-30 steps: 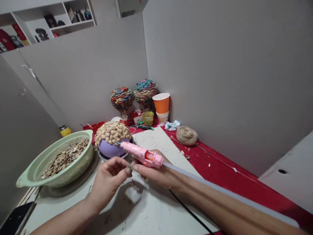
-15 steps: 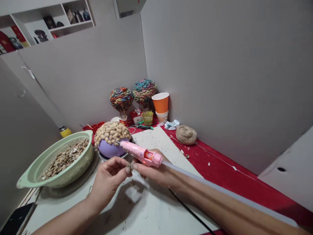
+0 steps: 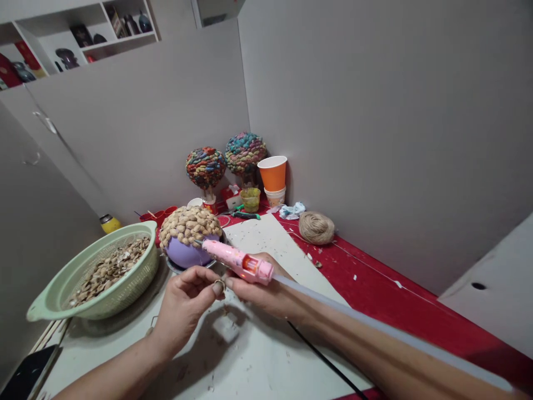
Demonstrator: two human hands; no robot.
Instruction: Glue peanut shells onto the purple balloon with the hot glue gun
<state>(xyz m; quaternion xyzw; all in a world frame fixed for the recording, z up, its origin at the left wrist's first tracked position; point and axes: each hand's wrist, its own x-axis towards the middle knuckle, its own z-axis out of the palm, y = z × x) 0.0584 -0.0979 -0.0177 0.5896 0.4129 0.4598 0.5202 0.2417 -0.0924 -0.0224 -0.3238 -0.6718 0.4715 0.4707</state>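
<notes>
Shell piece (image 3: 219, 284) sits pinched between both hands (image 3: 225, 294), below the purple ball (image 3: 185, 253).

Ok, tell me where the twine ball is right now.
In the head view, the twine ball sits right of center on the red cloth, against the gray wall, just right of the crumpled tissue.

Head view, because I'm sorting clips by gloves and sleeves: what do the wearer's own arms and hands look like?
Both the left hand and right hand are ungloved. The left forearm and right forearm show no sleeve, watch or bracelet. No ring shows, though some right fingers are hidden.
</notes>
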